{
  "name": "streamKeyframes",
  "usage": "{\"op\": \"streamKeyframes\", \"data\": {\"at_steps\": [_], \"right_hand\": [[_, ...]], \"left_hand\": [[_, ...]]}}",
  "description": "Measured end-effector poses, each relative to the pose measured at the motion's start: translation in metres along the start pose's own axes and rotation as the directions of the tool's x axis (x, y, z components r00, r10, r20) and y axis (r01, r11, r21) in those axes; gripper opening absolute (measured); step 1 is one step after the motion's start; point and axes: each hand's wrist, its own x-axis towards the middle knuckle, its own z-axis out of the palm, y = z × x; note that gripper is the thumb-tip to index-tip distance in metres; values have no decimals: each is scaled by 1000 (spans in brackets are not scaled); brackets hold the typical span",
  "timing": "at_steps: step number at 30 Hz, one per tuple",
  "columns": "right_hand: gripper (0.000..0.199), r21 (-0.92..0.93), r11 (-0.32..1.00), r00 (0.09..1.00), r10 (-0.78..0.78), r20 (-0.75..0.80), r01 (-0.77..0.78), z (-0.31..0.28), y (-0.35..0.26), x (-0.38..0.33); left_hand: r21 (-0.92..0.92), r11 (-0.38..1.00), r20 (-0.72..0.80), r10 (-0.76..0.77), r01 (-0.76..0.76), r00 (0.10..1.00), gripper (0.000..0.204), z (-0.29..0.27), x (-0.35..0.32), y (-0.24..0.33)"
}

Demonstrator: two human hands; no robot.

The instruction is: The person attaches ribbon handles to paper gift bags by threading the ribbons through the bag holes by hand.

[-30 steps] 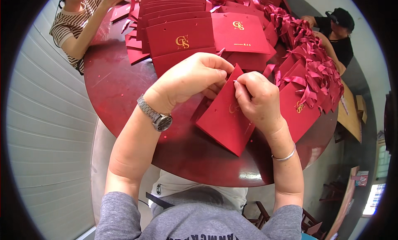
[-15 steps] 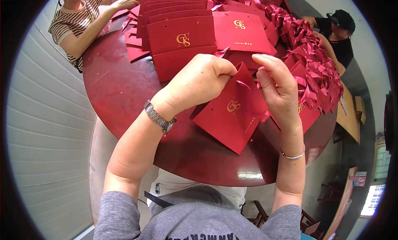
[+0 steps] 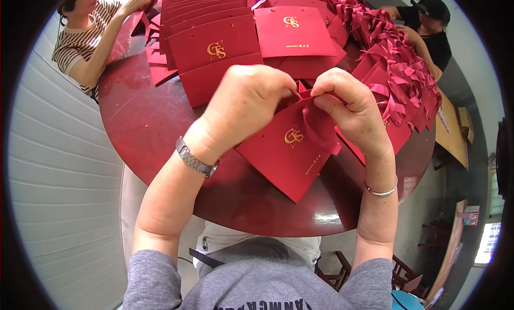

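A red paper gift bag [image 3: 284, 163] with a gold emblem tilts over the near part of the round table, between my hands. My left hand [image 3: 249, 104], a metal watch at its wrist, has its fingers closed at the bag's upper edge. Across from it, my right hand [image 3: 350, 109], with a bangle on the wrist, pinches the upper right corner of the same bag. A red ribbon handle [image 3: 320, 139] hangs in a loop down the bag's front. My left fingertips are partly hidden behind the hand.
Overlapping red bags [image 3: 209, 32] lie fanned out at the far left, beside another flat bag [image 3: 294, 37]. A heap of ribboned bags [image 3: 401, 80] covers the right side. One person [image 3: 85, 42] sits far left, another [image 3: 433, 37] far right.
My right hand has gone from raised, spread fingers to a pinch on the bag's upper corner. My left hand stays at the upper edge. The view has shifted slightly.
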Motion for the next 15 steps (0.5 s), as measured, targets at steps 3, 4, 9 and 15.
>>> {"op": "streamKeyframes", "data": {"at_steps": [3, 4, 9, 15], "right_hand": [[12, 80, 990, 993, 111, 33, -113, -4, 0, -2], [12, 135, 973, 982, 184, 43, -188, -5, -2, -3], [11, 245, 919, 951, 300, 69, -308, -7, 0, -5], [11, 252, 904, 938, 324, 126, -346, -9, -2, -4]], "left_hand": [[-97, 987, -78, -135, 127, 988, 13, -8, 1, -14], [-72, 985, -86, -161, 155, 983, 12, -10, 1, -17], [-131, 948, -101, -304, 290, 947, 11, -4, 0, -25], [-163, 899, -158, -430, 406, 889, 11, -10, 2, -33]]}}
